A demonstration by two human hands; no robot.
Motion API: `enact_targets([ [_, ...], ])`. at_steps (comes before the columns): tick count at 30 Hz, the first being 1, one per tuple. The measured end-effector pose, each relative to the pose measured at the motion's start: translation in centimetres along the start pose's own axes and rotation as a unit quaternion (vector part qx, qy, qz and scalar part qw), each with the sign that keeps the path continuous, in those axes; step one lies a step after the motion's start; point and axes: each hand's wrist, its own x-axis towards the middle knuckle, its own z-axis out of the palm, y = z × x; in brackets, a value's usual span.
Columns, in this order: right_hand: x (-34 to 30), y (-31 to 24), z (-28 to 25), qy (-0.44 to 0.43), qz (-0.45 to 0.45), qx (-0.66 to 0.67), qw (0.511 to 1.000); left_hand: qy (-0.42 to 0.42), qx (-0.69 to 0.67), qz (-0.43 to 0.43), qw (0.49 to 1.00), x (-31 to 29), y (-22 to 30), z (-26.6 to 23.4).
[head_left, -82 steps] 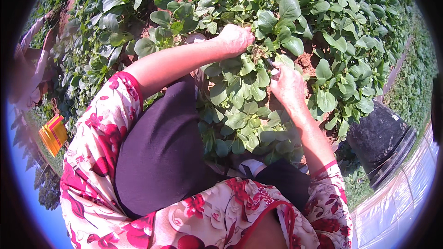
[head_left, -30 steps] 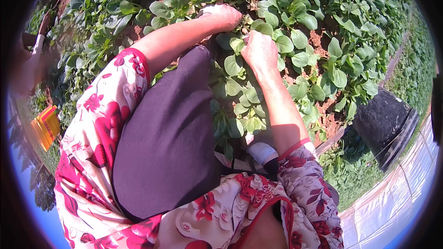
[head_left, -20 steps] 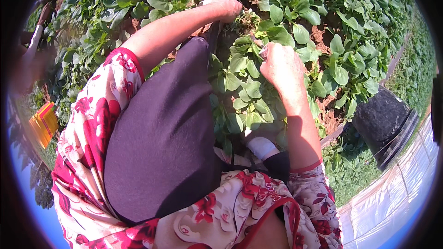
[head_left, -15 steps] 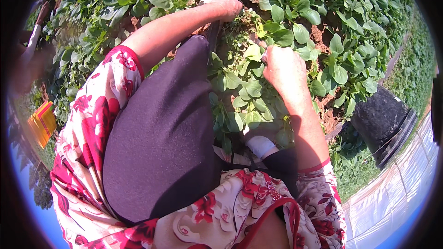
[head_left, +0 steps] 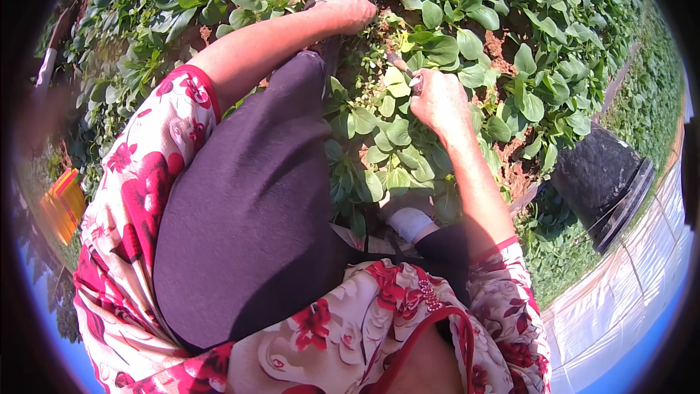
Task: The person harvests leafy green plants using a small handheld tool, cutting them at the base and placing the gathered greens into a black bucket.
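My right hand [head_left: 442, 101] is closed round the dark handle of a small hand tool [head_left: 398, 62]. Its narrow brownish blade points away to the upper left, over small weeds [head_left: 380, 38] between the leafy green plants. Farther off and to the left, my left hand [head_left: 351, 10] reaches low into the greenery with its fingers curled. What those fingers grip is hidden behind the hand. Broad-leaved seedlings [head_left: 397, 135] stand just on the near side of the tool, between my right forearm and my knee.
A black bucket [head_left: 594, 175] lies tilted at the right, beside pale sheeting [head_left: 627, 299]. My bent knee [head_left: 255, 197] in dark trousers takes up the middle left. Reddish soil [head_left: 516, 175] shows between plants. Something yellow-orange [head_left: 64, 204] stands at the far left.
My right hand has drawn slightly up and back, so the tool's blade now shows above the leaves. The left hand has shifted a little left with the view.
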Motion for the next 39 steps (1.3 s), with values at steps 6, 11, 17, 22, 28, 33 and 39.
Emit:
enact_targets([
  [6, 0.0, 0.2, 4.5, 0.061, 0.05, 0.076, 0.994, -0.166, -0.005, -0.042, 0.985, -1.0, 5.3, -4.9],
  [11, 1.0, 0.2, 2.6, 0.078, 0.124, 0.23, 0.962, -0.219, 0.146, -0.06, 0.963, -2.7, 8.8, -6.9],
  [17, 0.9, -0.5, 1.2, 0.065, 0.167, 0.322, 0.93, -0.15, 0.188, -0.026, 0.97, -2.9, 8.0, -4.7],
  [22, -1.1, -0.1, 3.7, 0.088, 0.116, 0.216, 0.965, -0.105, 0.072, -0.022, 0.992, -1.6, 5.1, -2.8],
  [28, 1.1, -2.2, 6.9, 0.221, 0.118, 0.328, 0.911, -0.134, 0.065, -0.051, 0.988, -1.4, 5.5, -5.9],
  [33, 6.2, -3.3, 5.0, 0.194, 0.124, 0.279, 0.932, -0.175, 0.039, -0.019, 0.984, 2.4, 2.2, -4.8],
  [39, 1.3, -2.6, 0.5, 0.162, 0.054, 0.176, 0.969, -0.105, -0.016, 0.005, 0.994, 6.0, -3.6, -2.3],
])
